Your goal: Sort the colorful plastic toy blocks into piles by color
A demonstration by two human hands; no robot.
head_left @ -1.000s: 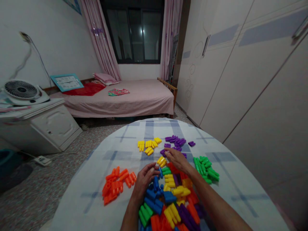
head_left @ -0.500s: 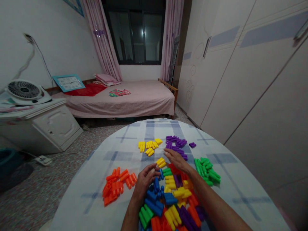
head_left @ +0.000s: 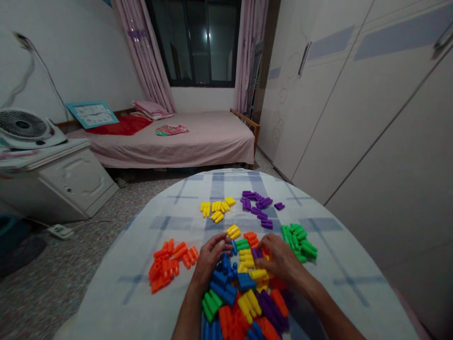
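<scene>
A mixed heap of plastic toy blocks made of joined tubes lies in front of me, with blue blocks [head_left: 223, 283], yellow blocks [head_left: 249, 304] and green blocks [head_left: 211, 304] among them. My left hand [head_left: 211, 257] rests at the heap's left edge, fingers loosely bent and apart, beside a small blue piece [head_left: 234, 248]; it holds nothing visible. At the upper right of the heap, my right hand [head_left: 281, 257] has thumb and fingers closed about a purple block [head_left: 257, 253]. Its fingertips are partly hidden. A yellow block [head_left: 233, 231] lies just beyond my left fingertips.
Sorted by colour around the heap are orange blocks [head_left: 166, 267], yellow blocks [head_left: 220, 206], purple blocks [head_left: 262, 200] and green blocks [head_left: 300, 242]. All lie on a round table with a checked cloth [head_left: 141, 255]. A bed [head_left: 184, 146] and a wardrobe [head_left: 371, 118] stand beyond.
My right hand has drawn back from the purple group to the heap, its fingers bending down around a purple block. My left hand stays by the blue pieces. The view has shifted slightly.
</scene>
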